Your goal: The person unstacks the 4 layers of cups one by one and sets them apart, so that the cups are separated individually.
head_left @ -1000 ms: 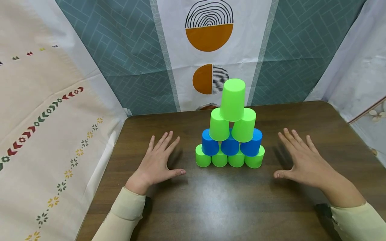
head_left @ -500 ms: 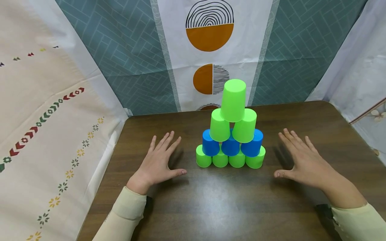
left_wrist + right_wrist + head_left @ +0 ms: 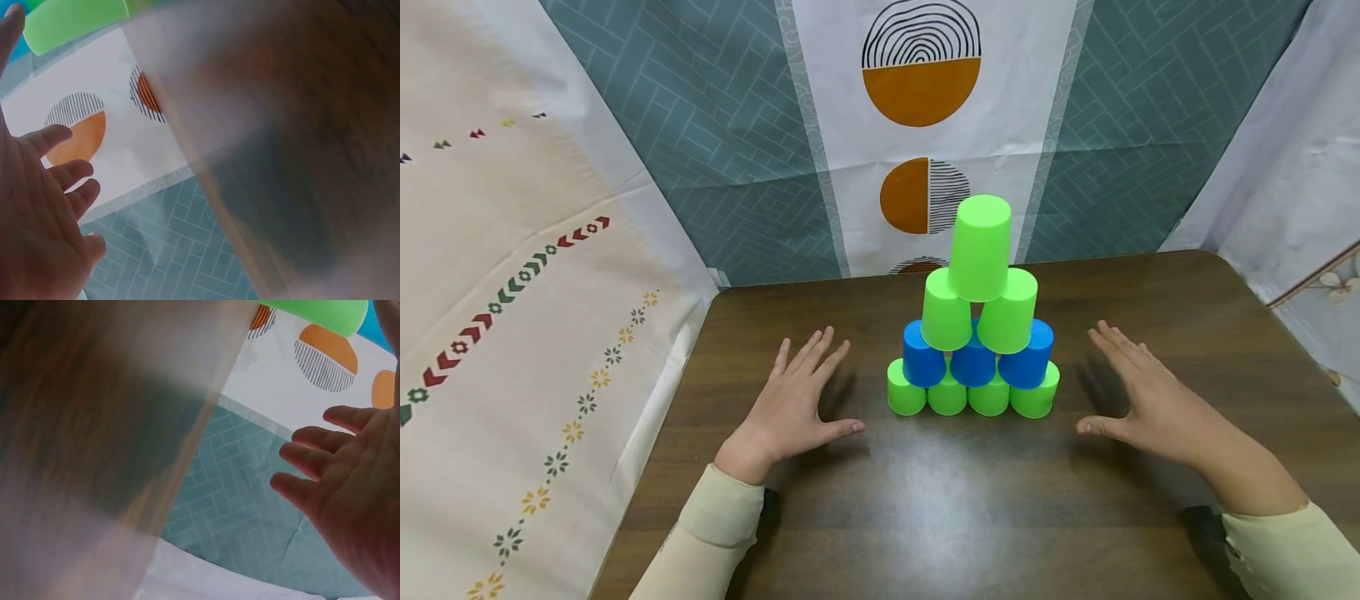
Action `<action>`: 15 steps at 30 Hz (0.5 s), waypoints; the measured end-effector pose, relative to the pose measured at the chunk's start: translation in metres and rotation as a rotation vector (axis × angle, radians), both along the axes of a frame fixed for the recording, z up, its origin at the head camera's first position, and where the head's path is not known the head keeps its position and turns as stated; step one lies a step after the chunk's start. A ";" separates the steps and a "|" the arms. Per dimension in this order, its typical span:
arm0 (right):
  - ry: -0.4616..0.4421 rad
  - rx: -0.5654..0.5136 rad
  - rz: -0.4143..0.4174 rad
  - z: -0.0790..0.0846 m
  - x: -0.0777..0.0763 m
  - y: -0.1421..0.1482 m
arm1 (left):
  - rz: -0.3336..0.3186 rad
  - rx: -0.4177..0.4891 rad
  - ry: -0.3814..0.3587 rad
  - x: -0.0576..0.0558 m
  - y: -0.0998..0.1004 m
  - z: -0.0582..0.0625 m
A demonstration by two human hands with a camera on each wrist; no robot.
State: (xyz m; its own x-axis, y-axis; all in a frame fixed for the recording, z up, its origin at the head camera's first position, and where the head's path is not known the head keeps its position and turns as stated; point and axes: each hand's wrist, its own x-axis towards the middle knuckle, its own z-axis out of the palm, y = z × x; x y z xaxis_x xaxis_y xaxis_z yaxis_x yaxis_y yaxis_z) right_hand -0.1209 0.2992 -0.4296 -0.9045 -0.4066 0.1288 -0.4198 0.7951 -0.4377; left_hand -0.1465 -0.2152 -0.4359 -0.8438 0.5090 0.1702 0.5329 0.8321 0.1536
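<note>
A pyramid of upside-down cups stands on the brown wooden table (image 3: 925, 517) in the head view. Its bottom row is several green cups (image 3: 906, 393), with three blue cups (image 3: 922, 358) above, two green cups (image 3: 945, 312) on those, and one larger green cup (image 3: 981, 250) at the peak. Left of the stack, my left hand (image 3: 790, 404) is spread with thumb out, holding nothing. My right hand (image 3: 1165, 417) is to the right, fingers extended, likewise holding nothing. Both are apart from the cups. Part of a green cup shows in the left wrist view (image 3: 75, 25) and right wrist view (image 3: 331, 312).
Behind the table hangs a teal and white curtain (image 3: 737, 125) with orange half-circle prints. Cream embroidered cloth (image 3: 550, 333) covers the left side, and a pale curtain (image 3: 1285, 167) hangs on the right. The table's far edge lies close behind the stack.
My right hand has turned slightly and its fingers have drawn closer together, with the thumb a little further left. My left hand and the cup stack look the same.
</note>
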 end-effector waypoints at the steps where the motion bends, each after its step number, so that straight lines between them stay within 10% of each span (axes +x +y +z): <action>1: -0.015 -0.018 -0.003 0.001 0.000 -0.001 | 0.000 0.002 0.000 0.000 0.000 0.000; 15: -0.048 -0.053 0.027 0.002 -0.008 -0.024 | -0.033 0.178 -0.030 -0.010 0.009 0.014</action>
